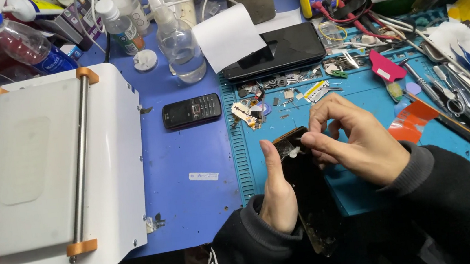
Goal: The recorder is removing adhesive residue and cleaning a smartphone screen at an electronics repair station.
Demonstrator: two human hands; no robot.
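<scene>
Black sleeves fill the bottom edge, w/ both hands meeting over a dark, flat phone screen panel w/ a worn, chipped edge (pixel 310 191), held lengthwise just above the near side of the bench.

Left hand (pixel 278 194) wraps the panel's left side from beneath, thumb straight up along the edge, fingers curled under and closed on it; prob. bracing it so the top end stays steady. Right hand (pixel 355 140) sits at the panel's top end, thumb and forefinger pressed together on a small whitish bit at the upper corner, other fingers arched loosely above. What exactly is pinched is too small to tell.

Blue ribbed silicone work mat (pixel 358 87) lies under the hands; loose small metal parts and screws (pixel 276 84) are scattered along its far strip, kept within reach. Black smartphone (pixel 279 51) lies beyond, partly under a white sheet of paper (pixel 227 34). Small black keypad phone (pixel 192 111) rests on the blue bench top, left of the mat. White flat heating machine w/ a steel rod (pixel 47 169) takes up the left side. Clear glass bottle (pixel 179 44) stands behind. Tweezers and scissors (pixel 464 96) lie far right.
</scene>
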